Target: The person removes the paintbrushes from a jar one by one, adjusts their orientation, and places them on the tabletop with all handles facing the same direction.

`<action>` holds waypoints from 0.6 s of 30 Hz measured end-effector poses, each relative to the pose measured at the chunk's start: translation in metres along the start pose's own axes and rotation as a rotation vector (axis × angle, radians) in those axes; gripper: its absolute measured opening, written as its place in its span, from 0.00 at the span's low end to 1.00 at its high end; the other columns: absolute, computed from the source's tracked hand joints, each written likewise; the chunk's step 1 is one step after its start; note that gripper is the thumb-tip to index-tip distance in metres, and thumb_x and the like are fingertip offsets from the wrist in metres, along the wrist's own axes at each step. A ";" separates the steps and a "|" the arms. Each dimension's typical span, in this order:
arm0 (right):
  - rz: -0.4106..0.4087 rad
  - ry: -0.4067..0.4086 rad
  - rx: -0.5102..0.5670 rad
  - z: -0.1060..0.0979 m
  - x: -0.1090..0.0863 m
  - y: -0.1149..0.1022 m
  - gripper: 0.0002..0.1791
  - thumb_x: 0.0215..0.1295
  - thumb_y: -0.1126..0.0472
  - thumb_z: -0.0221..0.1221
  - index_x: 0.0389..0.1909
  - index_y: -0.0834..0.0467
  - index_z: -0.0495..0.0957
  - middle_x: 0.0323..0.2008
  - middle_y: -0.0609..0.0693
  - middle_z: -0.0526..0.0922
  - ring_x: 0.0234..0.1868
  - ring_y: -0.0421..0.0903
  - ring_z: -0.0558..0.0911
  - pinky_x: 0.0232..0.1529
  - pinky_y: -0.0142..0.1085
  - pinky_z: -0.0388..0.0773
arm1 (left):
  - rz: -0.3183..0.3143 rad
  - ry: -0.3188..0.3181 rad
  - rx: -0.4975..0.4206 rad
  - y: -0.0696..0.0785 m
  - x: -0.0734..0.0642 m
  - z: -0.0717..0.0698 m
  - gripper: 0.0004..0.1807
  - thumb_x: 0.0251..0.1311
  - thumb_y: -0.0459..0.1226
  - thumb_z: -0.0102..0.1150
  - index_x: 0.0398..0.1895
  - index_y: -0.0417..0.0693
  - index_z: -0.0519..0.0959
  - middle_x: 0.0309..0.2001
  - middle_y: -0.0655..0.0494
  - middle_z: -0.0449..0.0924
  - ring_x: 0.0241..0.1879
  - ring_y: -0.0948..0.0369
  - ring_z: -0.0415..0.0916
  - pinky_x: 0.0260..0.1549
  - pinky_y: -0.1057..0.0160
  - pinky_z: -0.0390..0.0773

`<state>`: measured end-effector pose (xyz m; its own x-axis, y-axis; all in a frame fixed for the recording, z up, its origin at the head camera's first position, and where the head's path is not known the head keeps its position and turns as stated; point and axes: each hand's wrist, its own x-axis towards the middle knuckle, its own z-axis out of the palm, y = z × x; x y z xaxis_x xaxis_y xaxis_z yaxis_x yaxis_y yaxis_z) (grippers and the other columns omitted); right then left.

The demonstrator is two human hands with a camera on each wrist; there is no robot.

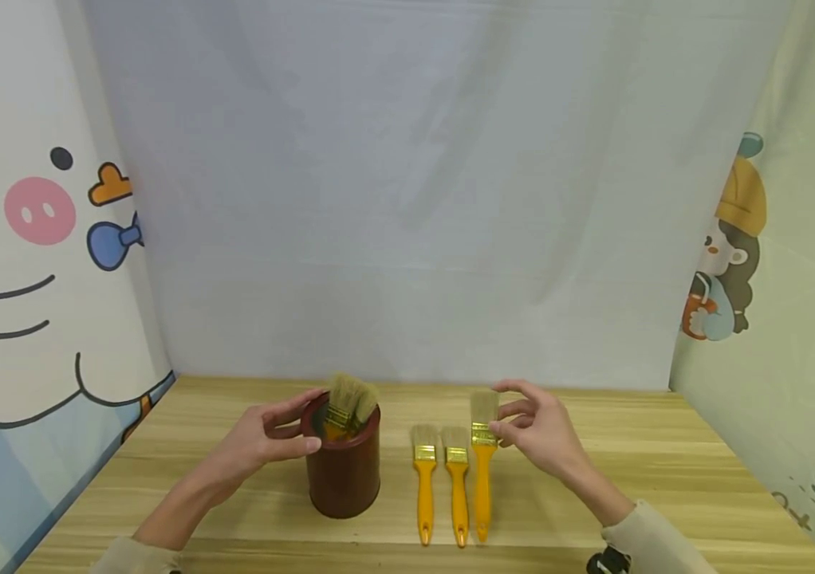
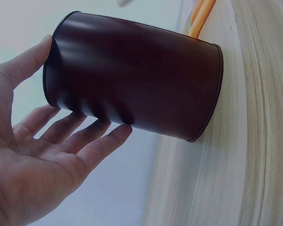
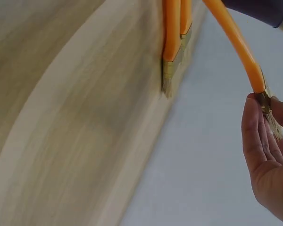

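Note:
A dark red cylindrical pot [image 1: 344,478] stands upright on the wooden table, with paintbrushes [image 1: 343,399] in it, bristles up. My left hand [image 1: 264,438] holds the pot near its rim; the left wrist view shows the thumb and fingers [image 2: 104,143] around its wall. With thumb and fingers, my right hand [image 1: 540,434] pinches a paintbrush [image 1: 482,486] at its metal band. This brush has an orange handle and pale bristles, and the right wrist view shows it raised off the table. Two similar paintbrushes, a left one [image 1: 425,490] and a right one [image 1: 458,494], lie side by side between the hands.
The wooden table [image 1: 235,522] ends at a pale grey cloth wall [image 1: 407,239] behind. Printed cloth panels with cartoon figures, a left panel [image 1: 27,287] and a right panel [image 1: 802,263], close off both sides.

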<state>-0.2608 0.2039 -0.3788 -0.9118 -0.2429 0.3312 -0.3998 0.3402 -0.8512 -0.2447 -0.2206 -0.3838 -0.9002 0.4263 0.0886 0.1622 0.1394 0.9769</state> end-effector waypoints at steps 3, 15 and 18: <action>0.053 -0.009 0.032 -0.003 -0.001 0.008 0.29 0.64 0.75 0.69 0.66 0.68 0.75 0.43 0.65 0.88 0.33 0.56 0.89 0.34 0.47 0.88 | -0.001 0.001 0.001 0.000 0.000 0.000 0.39 0.71 0.38 0.67 0.82 0.45 0.63 0.80 0.39 0.58 0.74 0.36 0.61 0.63 0.50 0.77; 0.163 -0.074 0.096 -0.008 -0.001 0.034 0.29 0.63 0.75 0.68 0.65 0.73 0.73 0.41 0.63 0.85 0.33 0.58 0.89 0.37 0.54 0.88 | -0.004 0.007 0.008 0.001 0.000 0.001 0.40 0.70 0.37 0.67 0.82 0.44 0.63 0.79 0.39 0.59 0.74 0.35 0.61 0.63 0.50 0.77; 0.175 -0.081 0.077 -0.009 0.000 0.039 0.28 0.63 0.75 0.69 0.64 0.73 0.73 0.39 0.62 0.85 0.32 0.57 0.89 0.36 0.54 0.88 | -0.014 0.009 0.007 0.001 -0.001 0.000 0.39 0.70 0.38 0.67 0.82 0.45 0.63 0.80 0.40 0.58 0.74 0.35 0.61 0.64 0.49 0.76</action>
<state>-0.2777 0.2250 -0.4088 -0.9550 -0.2593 0.1439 -0.2243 0.3141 -0.9225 -0.2439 -0.2204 -0.3825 -0.9058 0.4166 0.0767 0.1524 0.1516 0.9766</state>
